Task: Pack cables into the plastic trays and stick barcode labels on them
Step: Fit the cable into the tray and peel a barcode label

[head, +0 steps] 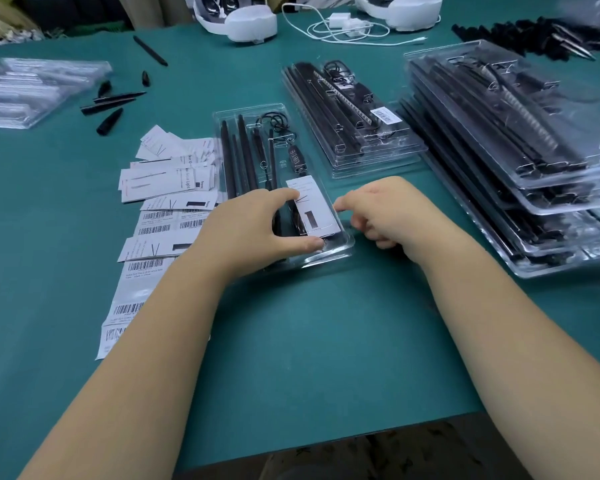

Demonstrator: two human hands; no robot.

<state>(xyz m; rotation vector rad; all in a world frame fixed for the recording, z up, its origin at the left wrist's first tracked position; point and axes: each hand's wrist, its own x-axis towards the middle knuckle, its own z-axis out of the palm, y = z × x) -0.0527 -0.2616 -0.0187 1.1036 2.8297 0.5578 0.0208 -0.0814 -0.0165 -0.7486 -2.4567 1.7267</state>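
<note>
A clear plastic tray (340, 252) lies in the middle of the green table, holding black rods, a coiled black cable (278, 121) and a white printed card (312, 206). My left hand (250, 226) grips the tray's near end, thumb at the near edge and forefinger on the top of the card. My right hand (385, 211) is at the tray's right edge with its fingers curled, the forefinger tip touching the rim. Whether it pinches the rim cannot be told.
Barcode label strips and printed cards (160, 216) lie spread to the left of the tray. Packed trays are stacked behind (354, 112) and at the right (520, 140). Empty clear trays (28, 88), loose black parts (111, 105), white headsets and a charger cable sit farther back.
</note>
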